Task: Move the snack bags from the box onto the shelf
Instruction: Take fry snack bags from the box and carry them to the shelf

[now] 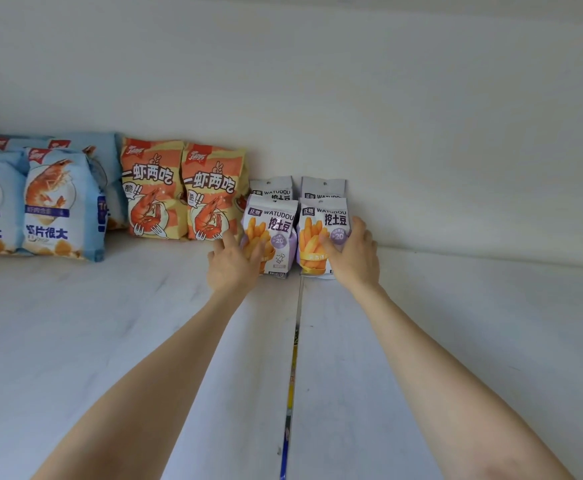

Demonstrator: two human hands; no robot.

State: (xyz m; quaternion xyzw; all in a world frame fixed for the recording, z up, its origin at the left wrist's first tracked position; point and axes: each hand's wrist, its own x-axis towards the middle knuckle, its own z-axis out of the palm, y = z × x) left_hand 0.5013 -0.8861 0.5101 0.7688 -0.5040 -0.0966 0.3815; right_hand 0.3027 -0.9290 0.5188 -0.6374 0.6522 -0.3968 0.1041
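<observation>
My left hand (229, 263): it grips the left front potato bag (276, 223) low on its left side, thumb on the printed front and fingers curled round the edge.
My right hand (352, 254): it grips the right front potato bag (319, 225) the same way from the right, thumb across the front and fingers wrapped round the far edge.
The two front bags: both stand upright on the shelf (110, 323), side by side and nearly touching, just beyond the seam (295, 341) between the two white boards.
Behind them: two back potato bags (271, 188), upright against the back wall (421, 116), with only their tops showing over the front pair.
To the left: two orange prawn bags (182, 195) stand side by side, the nearer one just beside my left hand.
Further left: blue prawn cracker bags (59, 202), several rows deep, reaching the picture's edge.
My forearms: both bare, stretched out over the boards.
</observation>
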